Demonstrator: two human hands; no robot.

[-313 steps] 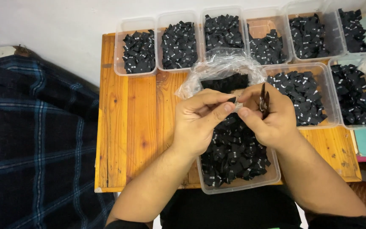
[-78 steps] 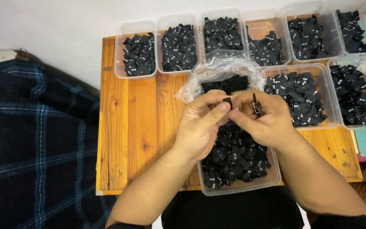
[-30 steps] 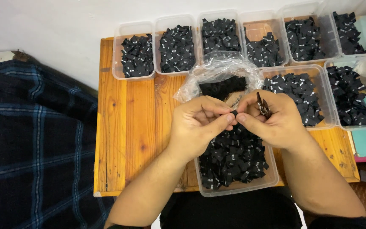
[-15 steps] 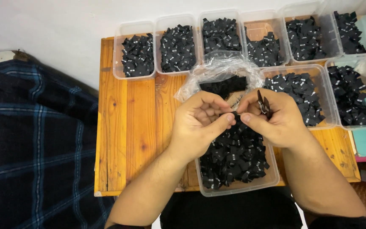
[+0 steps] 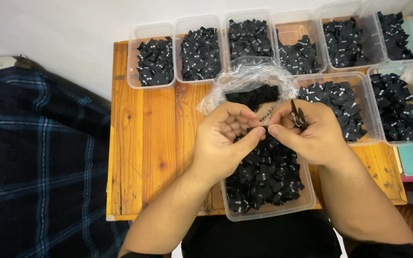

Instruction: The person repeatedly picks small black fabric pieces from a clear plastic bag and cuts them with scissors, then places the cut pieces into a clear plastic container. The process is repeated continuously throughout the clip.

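Over the nearest clear plastic tub (image 5: 307, 203), which is heaped with small black fabric labels (image 5: 264, 179), the two hands are held close together, fingertips almost meeting. A single small black label (image 5: 262, 129) is pinched between the thumb and curled fingers of the left hand (image 5: 225, 141), and the same piece is met from the other side by the thumb and forefinger of the right hand (image 5: 311, 131). A small pair of dark snips (image 5: 296, 114) is also gripped in the right hand, blades pointing up and away from the palm; whether the blades are parted cannot be told. Just behind the hands a crumpled clear plastic bag (image 5: 252, 79) is seen, with more black labels inside it. The tub and bag are carried by a wooden desk (image 5: 144, 143) of orange-toned planks. Along the far edge of the desk a row of six clear tubs (image 5: 151, 62) is set side by side, each filled with black labels marked in white. Two more such tubs (image 5: 354, 107) are placed to the right of the hands, one beside the other. A dark blue plaid cloth (image 5: 39, 167) is spread to the left of the desk, against a pale wall (image 5: 72, 28)
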